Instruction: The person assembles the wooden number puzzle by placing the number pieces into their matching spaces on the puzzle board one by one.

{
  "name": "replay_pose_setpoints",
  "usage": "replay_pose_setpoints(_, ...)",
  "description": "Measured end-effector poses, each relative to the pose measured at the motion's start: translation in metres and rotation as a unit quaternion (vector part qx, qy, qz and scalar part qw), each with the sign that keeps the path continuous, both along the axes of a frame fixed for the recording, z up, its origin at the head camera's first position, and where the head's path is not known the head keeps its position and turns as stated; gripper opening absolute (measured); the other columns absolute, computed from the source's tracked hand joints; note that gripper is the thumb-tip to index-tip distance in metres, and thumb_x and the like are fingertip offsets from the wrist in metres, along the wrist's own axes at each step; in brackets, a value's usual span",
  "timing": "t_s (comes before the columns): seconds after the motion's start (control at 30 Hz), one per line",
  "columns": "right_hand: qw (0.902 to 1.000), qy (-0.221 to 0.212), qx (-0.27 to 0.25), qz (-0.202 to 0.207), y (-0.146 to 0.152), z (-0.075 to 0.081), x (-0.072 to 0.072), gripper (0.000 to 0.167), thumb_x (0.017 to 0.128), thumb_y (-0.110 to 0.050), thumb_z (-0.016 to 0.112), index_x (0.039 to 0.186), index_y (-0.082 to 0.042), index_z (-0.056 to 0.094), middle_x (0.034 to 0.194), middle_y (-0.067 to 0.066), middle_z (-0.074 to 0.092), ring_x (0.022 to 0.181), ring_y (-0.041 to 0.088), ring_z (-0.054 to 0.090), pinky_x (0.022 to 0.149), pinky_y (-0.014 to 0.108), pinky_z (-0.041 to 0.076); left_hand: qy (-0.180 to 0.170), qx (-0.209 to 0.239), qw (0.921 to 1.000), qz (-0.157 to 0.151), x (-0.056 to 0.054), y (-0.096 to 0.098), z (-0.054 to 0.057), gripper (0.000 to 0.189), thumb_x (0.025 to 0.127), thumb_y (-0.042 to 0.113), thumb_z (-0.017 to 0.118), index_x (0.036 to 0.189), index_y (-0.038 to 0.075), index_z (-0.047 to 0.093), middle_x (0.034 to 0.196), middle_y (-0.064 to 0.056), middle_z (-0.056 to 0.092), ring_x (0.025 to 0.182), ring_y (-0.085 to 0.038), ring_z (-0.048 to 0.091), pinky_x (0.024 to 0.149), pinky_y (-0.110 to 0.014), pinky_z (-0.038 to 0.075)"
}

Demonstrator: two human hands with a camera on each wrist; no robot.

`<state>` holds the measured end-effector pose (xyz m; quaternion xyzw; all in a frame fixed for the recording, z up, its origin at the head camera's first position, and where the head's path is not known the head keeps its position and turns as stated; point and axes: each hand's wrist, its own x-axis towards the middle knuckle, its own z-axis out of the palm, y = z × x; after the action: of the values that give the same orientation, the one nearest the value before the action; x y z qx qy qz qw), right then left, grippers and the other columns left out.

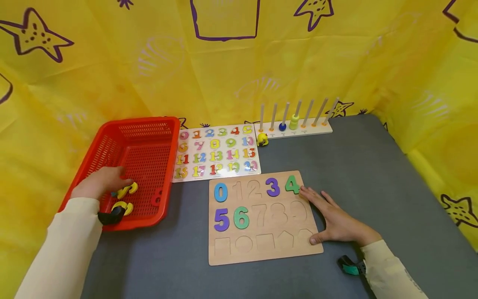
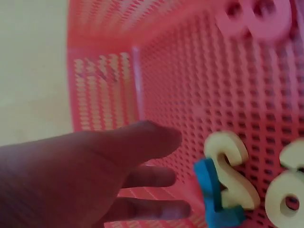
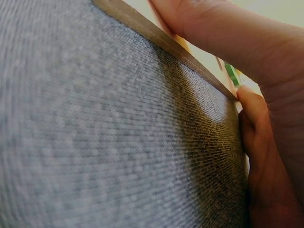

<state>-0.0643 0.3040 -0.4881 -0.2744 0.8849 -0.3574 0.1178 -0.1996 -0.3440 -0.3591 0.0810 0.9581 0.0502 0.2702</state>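
Note:
My left hand [image 1: 101, 182] reaches into a red plastic basket [image 1: 140, 121]. In the left wrist view its fingers stretch toward a teal piece [image 2: 207, 183], which leans on a yellow number 2 [image 2: 235, 183], with no piece between them. A yellow 6 or 9 [image 2: 273, 199] lies beside these, and a red 8 [image 2: 268, 21] is farther off on the basket floor. My right hand [image 1: 340, 220] is spread at the right edge of a wooden number board [image 1: 233, 230], thumb on its lower corner, fingertips by the green 4 [image 1: 292, 185].
Blue 0 [image 1: 220, 192], purple 3 [image 1: 273, 187], purple 5 [image 1: 222, 220] and green 6 [image 1: 241, 218] sit in the board. Behind it lie a printed number puzzle [image 1: 205, 178], a peg stand [image 1: 313, 131] and a small yellow toy [image 1: 262, 140]. Yellow cloth [image 1: 224, 83] hangs behind the grey table [image 1: 168, 265].

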Motion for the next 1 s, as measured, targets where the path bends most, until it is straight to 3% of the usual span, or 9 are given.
replay_pose_setpoints(0.13,0.9999,0.008,0.001,0.006,0.000,0.000,0.000,0.128,0.065,-0.056,0.091,0.163,-0.013,0.020,0.168,0.012,0.017,0.153,0.039,0.011,0.119,0.053,-0.006,-0.035,-0.002,0.9991,0.022,-0.002,-0.004,-0.008,0.045,0.095,0.031,0.064,0.107,-0.011,0.055,0.091,-0.023,0.061,0.082,-0.039,0.057,0.074,-0.055,0.049)
replay_pose_setpoints(0.23,0.9999,0.012,0.002,0.012,0.000,0.001,0.000,0.127,0.065,-0.056,0.090,0.163,-0.013,0.020,0.167,0.013,0.016,0.152,0.040,0.012,0.119,0.053,-0.006,-0.046,0.003,0.9982,0.038,-0.001,-0.004,-0.012,0.030,0.094,0.028,0.064,0.093,-0.001,0.057,0.081,-0.013,0.057,0.074,-0.031,0.054,0.066,-0.045,0.045)
replay_pose_setpoints(0.33,0.9999,0.010,0.005,0.013,0.000,0.002,-0.001,0.128,0.065,-0.057,0.090,0.163,-0.014,0.019,0.168,0.011,0.016,0.152,0.039,0.012,0.119,0.051,-0.006,-0.033,0.010,0.9991,0.024,-0.002,-0.001,-0.018,0.023,0.093,0.023,0.064,0.085,0.002,0.057,0.075,-0.011,0.054,0.069,-0.028,0.053,0.063,-0.041,0.043)
replay_pose_setpoints(0.57,0.9998,0.014,0.007,0.013,0.000,0.003,-0.002,0.128,0.065,-0.056,0.090,0.163,-0.014,0.020,0.168,0.011,0.016,0.153,0.038,0.012,0.119,0.052,-0.006,0.068,0.019,0.9966,-0.041,-0.016,0.007,-0.039,0.033,0.094,0.018,0.068,0.104,-0.011,0.057,0.094,-0.026,0.055,0.083,-0.040,0.056,0.072,-0.054,0.050)
replay_pose_setpoints(0.7,0.9998,0.016,0.004,0.014,-0.001,0.003,-0.001,0.127,0.065,-0.056,0.091,0.162,-0.012,0.021,0.168,0.012,0.017,0.152,0.040,0.013,0.119,0.055,-0.004,0.101,0.032,0.9923,-0.064,-0.023,0.011,-0.049,0.035,0.093,0.018,0.071,0.105,-0.011,0.057,0.098,-0.030,0.052,0.080,-0.039,0.057,0.073,-0.054,0.052)
replay_pose_setpoints(0.83,0.9999,0.014,0.003,0.010,-0.002,0.004,0.000,0.127,0.064,-0.057,0.090,0.162,-0.012,0.022,0.167,0.012,0.017,0.152,0.041,0.013,0.118,0.056,-0.004,0.103,0.036,0.9930,-0.045,-0.027,0.013,-0.052,0.041,0.092,0.020,0.073,0.108,-0.011,0.051,0.105,-0.036,0.045,0.076,-0.040,0.058,0.072,-0.056,0.053)
replay_pose_setpoints(1.0,0.9999,0.011,0.003,0.003,-0.001,0.004,0.002,0.128,0.064,-0.058,0.091,0.162,-0.013,0.022,0.167,0.011,0.018,0.152,0.041,0.013,0.118,0.055,-0.005,0.062,0.028,0.9975,-0.020,-0.027,0.016,-0.050,0.052,0.094,0.022,0.071,0.121,-0.014,0.044,0.108,-0.038,0.049,0.089,-0.047,0.059,0.080,-0.062,0.051)
